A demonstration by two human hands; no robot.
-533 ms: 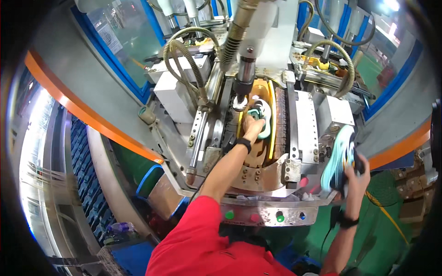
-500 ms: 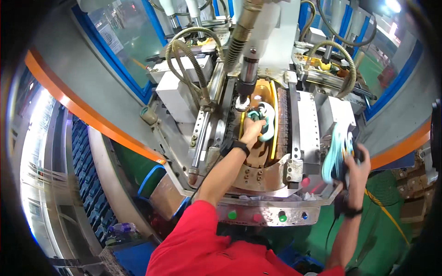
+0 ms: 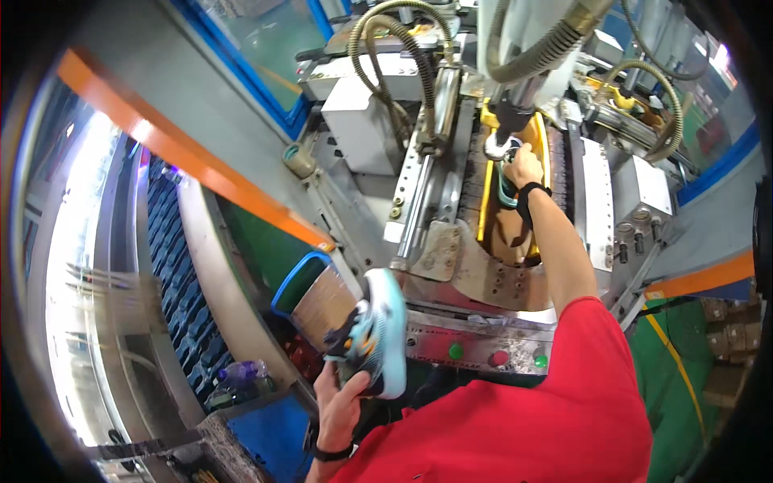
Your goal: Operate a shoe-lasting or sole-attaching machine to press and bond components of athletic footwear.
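Between the thumb and fingers of the left hand (image 3: 340, 409), a pale-blue shoe (image 3: 378, 334) is being pinched; slackening could drop it. Beneath the fingers of the right hand (image 3: 525, 167), grip unclear, another shoe (image 3: 506, 193) is sitting; careless lifting could knock knuckles against the adjacent press rod (image 3: 512, 118).

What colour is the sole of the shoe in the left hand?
The sole is mostly pale blue, best seen in the head view.

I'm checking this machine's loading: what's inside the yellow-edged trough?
A teal-and-dark shoe, with the right hand over it. What lies beneath shoe and hand is covered.
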